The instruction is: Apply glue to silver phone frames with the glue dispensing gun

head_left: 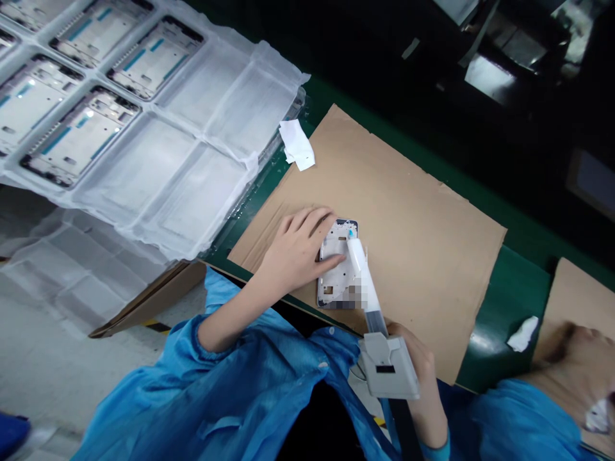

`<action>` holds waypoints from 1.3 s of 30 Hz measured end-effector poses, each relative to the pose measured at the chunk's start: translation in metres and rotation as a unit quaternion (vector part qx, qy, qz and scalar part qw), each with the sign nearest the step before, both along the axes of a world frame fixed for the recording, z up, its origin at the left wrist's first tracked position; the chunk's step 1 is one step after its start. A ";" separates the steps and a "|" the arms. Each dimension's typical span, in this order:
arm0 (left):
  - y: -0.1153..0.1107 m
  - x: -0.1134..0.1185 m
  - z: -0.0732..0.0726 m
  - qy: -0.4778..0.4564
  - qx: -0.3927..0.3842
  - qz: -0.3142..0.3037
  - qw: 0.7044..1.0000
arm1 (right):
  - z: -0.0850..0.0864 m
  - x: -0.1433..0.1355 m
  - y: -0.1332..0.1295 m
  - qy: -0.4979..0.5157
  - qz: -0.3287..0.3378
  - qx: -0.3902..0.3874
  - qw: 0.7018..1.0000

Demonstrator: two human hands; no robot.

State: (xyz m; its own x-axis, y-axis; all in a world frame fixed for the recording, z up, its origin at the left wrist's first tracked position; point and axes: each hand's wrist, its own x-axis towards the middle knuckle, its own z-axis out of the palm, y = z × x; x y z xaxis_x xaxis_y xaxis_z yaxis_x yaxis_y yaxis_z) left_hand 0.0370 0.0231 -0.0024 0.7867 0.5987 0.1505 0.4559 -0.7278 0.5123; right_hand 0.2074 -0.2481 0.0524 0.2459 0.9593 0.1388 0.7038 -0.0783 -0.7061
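Note:
A phone-sized metal frame, pale inside with a dark rim, lies on a cardboard sheet. My left hand holds it from the left, with the thumb across its surface and a finger at its upper left edge. Over the frame's right side reaches a white tube-like piece; a small blue spot shows at its upper end. Below it is a grey housing with a dark strap. My right hand is behind the housing, its fingers hidden, so what it holds cannot be made out.
Translucent trays at the upper left carry several similar frames with blue strips. White scraps lie by the cardboard's top left and on the green table. Another person's hand and blue sleeve are at the lower right.

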 end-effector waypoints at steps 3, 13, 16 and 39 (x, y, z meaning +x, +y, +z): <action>0.001 0.000 -0.001 -0.002 -0.003 -0.003 1.000 | 0.001 0.000 0.000 0.007 -0.002 0.004 1.000; 0.000 0.000 -0.001 -0.006 0.010 -0.005 1.000 | 0.001 0.000 0.002 -0.011 -0.001 0.009 1.000; 0.000 0.000 -0.001 -0.008 0.012 -0.007 1.000 | 0.002 -0.001 0.003 -0.012 -0.001 0.011 1.000; -0.001 -0.001 0.004 0.006 -0.004 -0.004 1.000 | 0.000 -0.001 0.001 0.001 -0.006 0.005 1.000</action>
State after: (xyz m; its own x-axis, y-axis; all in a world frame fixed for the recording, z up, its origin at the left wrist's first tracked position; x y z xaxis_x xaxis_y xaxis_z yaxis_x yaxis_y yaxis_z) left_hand 0.0362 0.0225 0.0013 0.7936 0.5928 0.1373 0.4552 -0.7281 0.5125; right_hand 0.2065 -0.2469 0.0527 0.2568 0.9549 0.1489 0.7019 -0.0784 -0.7080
